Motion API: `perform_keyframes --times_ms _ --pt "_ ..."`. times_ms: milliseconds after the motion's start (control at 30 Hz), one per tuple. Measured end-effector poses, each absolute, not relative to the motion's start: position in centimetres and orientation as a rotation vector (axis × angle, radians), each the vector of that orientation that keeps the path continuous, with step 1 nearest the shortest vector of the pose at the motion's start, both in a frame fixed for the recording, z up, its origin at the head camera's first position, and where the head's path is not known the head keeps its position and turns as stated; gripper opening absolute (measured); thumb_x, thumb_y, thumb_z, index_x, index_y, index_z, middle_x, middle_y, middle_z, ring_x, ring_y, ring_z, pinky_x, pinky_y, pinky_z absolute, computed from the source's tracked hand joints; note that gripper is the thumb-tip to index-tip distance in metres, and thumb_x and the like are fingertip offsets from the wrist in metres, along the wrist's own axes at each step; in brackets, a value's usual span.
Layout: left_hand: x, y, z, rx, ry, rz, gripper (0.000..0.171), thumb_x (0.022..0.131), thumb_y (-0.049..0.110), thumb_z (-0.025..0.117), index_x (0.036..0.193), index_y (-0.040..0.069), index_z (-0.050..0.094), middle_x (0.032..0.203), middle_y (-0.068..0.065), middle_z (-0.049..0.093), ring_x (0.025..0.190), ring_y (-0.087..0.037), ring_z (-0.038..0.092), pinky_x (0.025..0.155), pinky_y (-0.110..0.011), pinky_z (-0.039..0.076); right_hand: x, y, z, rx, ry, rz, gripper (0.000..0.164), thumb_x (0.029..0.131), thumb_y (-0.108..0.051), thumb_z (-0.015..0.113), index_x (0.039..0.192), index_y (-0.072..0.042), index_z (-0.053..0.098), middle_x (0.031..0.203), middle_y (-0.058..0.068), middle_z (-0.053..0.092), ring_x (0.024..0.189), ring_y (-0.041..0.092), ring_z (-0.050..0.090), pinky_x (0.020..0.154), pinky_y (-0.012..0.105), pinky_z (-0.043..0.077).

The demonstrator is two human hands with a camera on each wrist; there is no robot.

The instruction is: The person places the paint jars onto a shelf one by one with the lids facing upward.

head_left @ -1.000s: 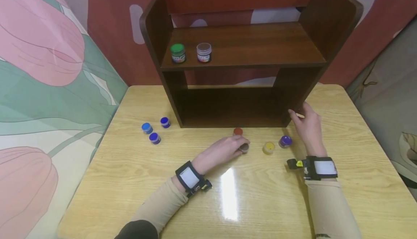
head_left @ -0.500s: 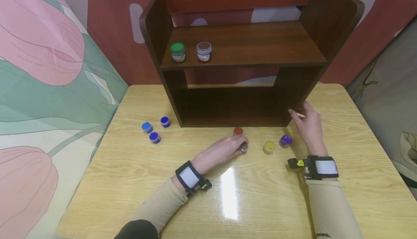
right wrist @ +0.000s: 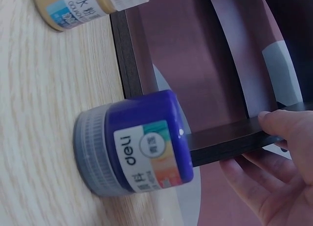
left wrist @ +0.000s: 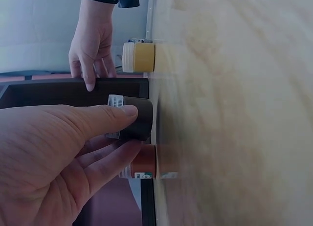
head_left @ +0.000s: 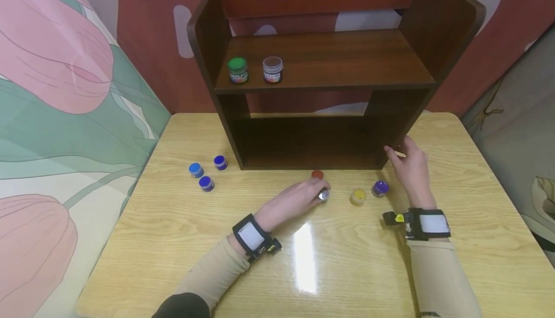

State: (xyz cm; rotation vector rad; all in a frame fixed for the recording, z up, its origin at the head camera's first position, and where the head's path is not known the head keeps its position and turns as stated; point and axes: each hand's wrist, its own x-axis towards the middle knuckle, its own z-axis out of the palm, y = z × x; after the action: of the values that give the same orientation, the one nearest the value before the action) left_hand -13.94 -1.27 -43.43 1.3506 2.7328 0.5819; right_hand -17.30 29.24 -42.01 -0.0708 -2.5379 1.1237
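Observation:
My left hand (head_left: 299, 195) pinches a small dark paint jar (left wrist: 139, 118) with a clear lid between thumb and fingers, low over the table and slightly tilted. Just behind it stands a red-brown paint jar (head_left: 317, 174). My right hand (head_left: 412, 166) grips the right side panel of a dark wooden shelf unit (head_left: 329, 58), thumb on one face and fingers on the other in the right wrist view. Nearest to this hand is a purple paint jar (right wrist: 146, 143), its ribbed clear lid down on the table. A yellow paint jar (head_left: 358, 196) stands left of the purple one.
On the upper shelf, towards the left, stand a green paint jar (head_left: 238, 71) and a dark paint jar with a clear lid (head_left: 272, 70). Left of the unit on the table (head_left: 243, 279) are a light blue jar (head_left: 196, 170) and two dark blue jars (head_left: 206, 183).
The dark jar in my left hand has tipped a little, and its top now catches the light. My right hand has stayed on the shelf panel.

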Motion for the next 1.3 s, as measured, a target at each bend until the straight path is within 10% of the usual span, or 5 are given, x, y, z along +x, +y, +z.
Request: perform_keyframes --times_ms 1300 --pt "-14.8 -2.4 -41.7 1.148 2.671 0.855 0.039 0.092 0.020 0.073 0.128 0.014 0.061 0.119 0.002 0.066 0.112 -0.012 0.064 0.097 -0.021 0.054 -17.3 29.2 -42.1 -0.069 -2.528 1.115 0.039 0.101 -0.026 0.059 0.127 0.003 0.056 0.125 0.029 0.064 0.114 0.045 0.064 0.090 0.052 0.055"
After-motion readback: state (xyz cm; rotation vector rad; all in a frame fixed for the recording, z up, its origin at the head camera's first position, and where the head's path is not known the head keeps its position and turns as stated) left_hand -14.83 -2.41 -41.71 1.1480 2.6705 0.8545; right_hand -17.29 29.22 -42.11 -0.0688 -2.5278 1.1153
